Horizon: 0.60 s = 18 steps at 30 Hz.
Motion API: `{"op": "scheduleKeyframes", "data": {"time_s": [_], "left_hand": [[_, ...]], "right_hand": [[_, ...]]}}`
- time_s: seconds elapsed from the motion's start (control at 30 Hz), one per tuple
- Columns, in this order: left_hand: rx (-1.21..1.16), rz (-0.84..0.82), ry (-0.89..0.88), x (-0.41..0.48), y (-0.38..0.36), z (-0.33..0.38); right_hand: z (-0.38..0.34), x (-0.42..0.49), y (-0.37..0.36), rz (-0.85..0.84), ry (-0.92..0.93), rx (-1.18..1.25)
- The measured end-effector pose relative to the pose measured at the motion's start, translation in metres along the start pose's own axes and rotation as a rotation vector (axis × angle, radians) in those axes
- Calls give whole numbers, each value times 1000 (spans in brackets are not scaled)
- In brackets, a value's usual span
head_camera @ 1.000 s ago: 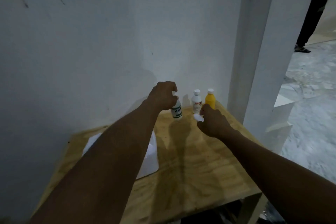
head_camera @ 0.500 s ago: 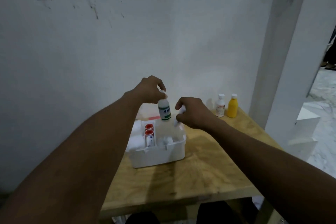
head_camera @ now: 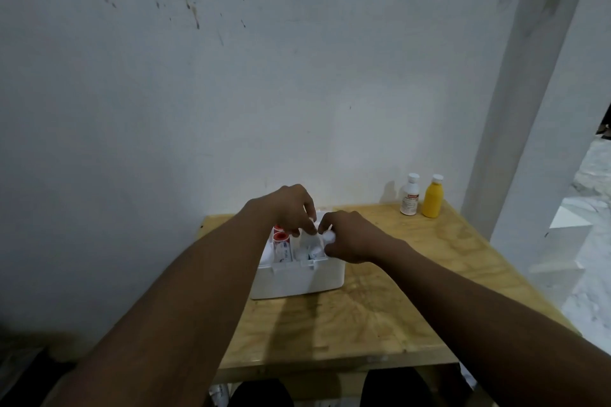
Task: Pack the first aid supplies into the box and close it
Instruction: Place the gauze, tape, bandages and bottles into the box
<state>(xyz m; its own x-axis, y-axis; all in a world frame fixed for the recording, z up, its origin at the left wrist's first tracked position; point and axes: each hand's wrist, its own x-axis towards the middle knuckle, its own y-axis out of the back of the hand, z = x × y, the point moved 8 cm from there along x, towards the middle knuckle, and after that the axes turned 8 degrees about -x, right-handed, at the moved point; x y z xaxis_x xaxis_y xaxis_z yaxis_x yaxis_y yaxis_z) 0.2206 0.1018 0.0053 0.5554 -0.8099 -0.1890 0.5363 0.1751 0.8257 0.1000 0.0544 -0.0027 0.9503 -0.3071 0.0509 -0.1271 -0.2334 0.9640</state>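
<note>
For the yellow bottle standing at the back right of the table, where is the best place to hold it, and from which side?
Probably around the middle of the yellow bottle, coming from its right or front. It stands upright, its body is round and wide, and the white bottle stands close on its left, leaving little finger room there.

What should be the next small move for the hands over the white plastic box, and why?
Probably let go of the small white item held by the right hand into the open white plastic box, since both hands are over it; left hand is there too.
</note>
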Motion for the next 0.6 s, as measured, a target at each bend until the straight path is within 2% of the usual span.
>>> {"op": "scheduleKeyframes", "data": {"time_s": [0.6], "left_hand": [[36,-141,57,-11,-6,6]], "right_hand": [[8,-3,5,-26,30,58]]}}
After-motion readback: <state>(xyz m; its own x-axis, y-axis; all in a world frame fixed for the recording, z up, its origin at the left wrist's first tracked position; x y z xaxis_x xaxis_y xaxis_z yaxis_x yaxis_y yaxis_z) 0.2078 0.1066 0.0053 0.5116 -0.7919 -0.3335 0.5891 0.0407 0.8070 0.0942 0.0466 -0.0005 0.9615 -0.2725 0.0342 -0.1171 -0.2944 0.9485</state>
